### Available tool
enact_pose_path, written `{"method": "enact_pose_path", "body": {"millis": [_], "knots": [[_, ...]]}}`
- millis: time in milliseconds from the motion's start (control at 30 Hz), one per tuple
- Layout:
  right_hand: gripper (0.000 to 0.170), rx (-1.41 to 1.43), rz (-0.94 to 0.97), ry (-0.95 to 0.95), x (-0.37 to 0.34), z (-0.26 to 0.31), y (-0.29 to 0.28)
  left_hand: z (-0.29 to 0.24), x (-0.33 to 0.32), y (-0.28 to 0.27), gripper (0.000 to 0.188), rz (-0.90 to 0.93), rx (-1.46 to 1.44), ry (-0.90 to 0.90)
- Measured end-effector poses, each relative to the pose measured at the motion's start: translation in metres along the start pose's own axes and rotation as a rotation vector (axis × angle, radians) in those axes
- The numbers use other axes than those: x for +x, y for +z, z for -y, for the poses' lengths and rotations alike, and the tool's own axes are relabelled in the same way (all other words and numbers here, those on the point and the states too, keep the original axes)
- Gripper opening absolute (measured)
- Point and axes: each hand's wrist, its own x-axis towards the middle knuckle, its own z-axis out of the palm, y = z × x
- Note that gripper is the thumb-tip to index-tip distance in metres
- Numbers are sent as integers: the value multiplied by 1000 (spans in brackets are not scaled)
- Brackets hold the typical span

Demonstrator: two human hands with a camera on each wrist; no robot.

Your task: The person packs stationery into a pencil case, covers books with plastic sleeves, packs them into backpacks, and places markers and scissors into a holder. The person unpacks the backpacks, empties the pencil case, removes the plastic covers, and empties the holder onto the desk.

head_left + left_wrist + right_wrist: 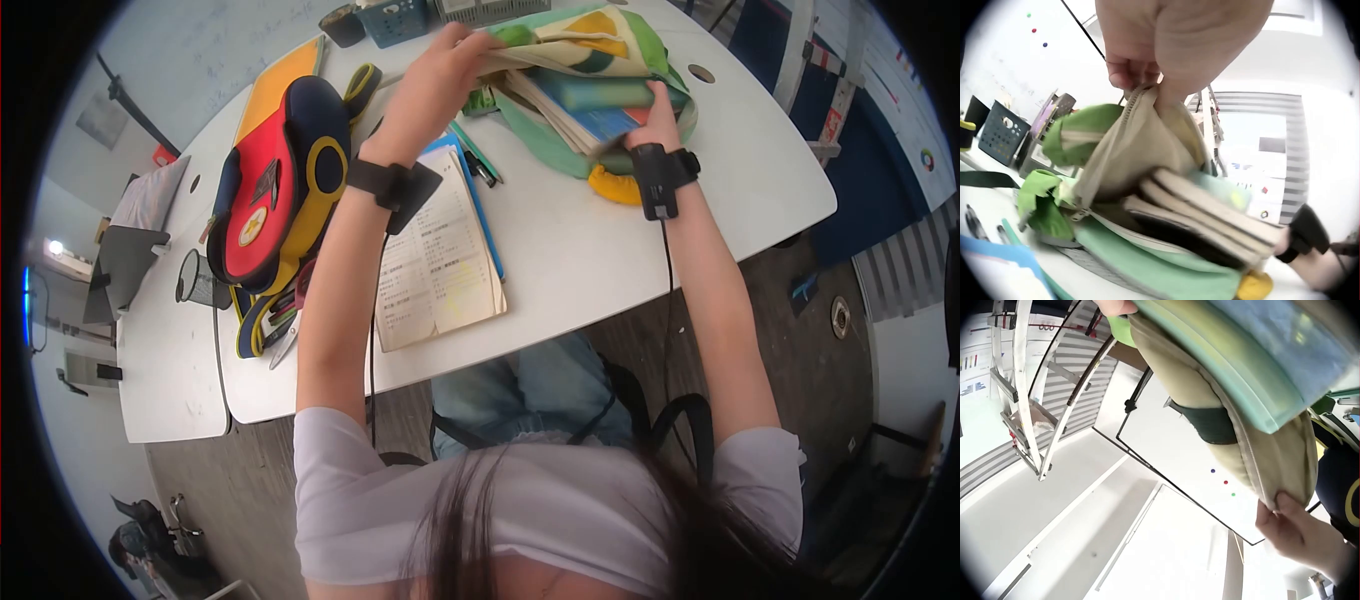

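A green and cream backpack (pixel 545 150) lies at the far side of the table with its zip undone. My left hand (pixel 440 90) pinches the zipped edge of its opening and lifts it, as the left wrist view shows at the zipper (pixel 1127 115). Inside the mouth sits a stack of books (pixel 1204 212), page edges showing. My right hand (pixel 655 125) grips the stack at its near right end, thumb up beside the cover; its other fingers are mostly hidden. A glossy green-and-blue cover (pixel 1222 369) fills the top of the right wrist view.
An open book (pixel 440 260) lies on a blue folder (pixel 480 215) before me, pens (pixel 480 165) beyond it. To the left are a red and navy backpack (pixel 275 190), a mesh cup (pixel 200 280) and scissors (pixel 285 340). Baskets (pixel 395 22) stand at the back.
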Motion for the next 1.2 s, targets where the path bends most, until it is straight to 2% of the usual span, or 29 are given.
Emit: {"method": "enact_pose_path", "body": {"millis": [67,100,167,200,233,500,667,700,767,900,933,967,1033,1067,1100,1133,1167,1200], "knots": [[70,-1064,104,-641,8,-8,-7,-17,5,1,17,-38,-6,34],[70,-1062,107,-643,21,-17,-7,-25,9,3,16,-60,-19,60],[88,-744,214,-603,46,-33,-2,-33,16,9,15,-85,-26,89],[73,-1079,234,-602,47,-28,0,-34,19,14,14,-89,-11,125],[73,-1078,236,-605,49,-27,2,-36,20,16,13,-90,2,159],[65,-765,476,-586,64,-29,14,-34,17,11,14,-72,8,134],[61,-557,610,-542,65,-46,20,-30,2,7,15,177,-115,24],[60,-520,633,-533,64,-48,20,-30,-1,8,15,177,-119,19],[58,-445,684,-518,63,-48,22,-28,-6,9,20,275,-303,-44],[54,-285,783,-489,60,-48,29,-23,-21,2,25,325,-333,-78],[40,59,373,215,6,-19,58,-19,-29,-1,27,303,-286,-104],[40,62,379,217,-21,-8,67,-15,-37,-5,29,279,-237,-130],[37,-705,542,41,-58,1,76,-11,-57,-23,30,263,-196,-200],[37,-700,544,42,-76,5,79,-10,-69,-33,32,242,-162,-267],[35,-964,698,-38,-92,8,81,-7,-83,-41,32,246,-159,-268],[34,-1228,849,-123,-102,12,84,-5,-100,-48,36,255,-86,-387],[34,-1223,850,-120,-110,16,92,-7,-112,-55,40,264,-13,-506],[35,-1224,909,-52,-118,17,102,-12,-123,-63,40,269,-12,-508]]}}
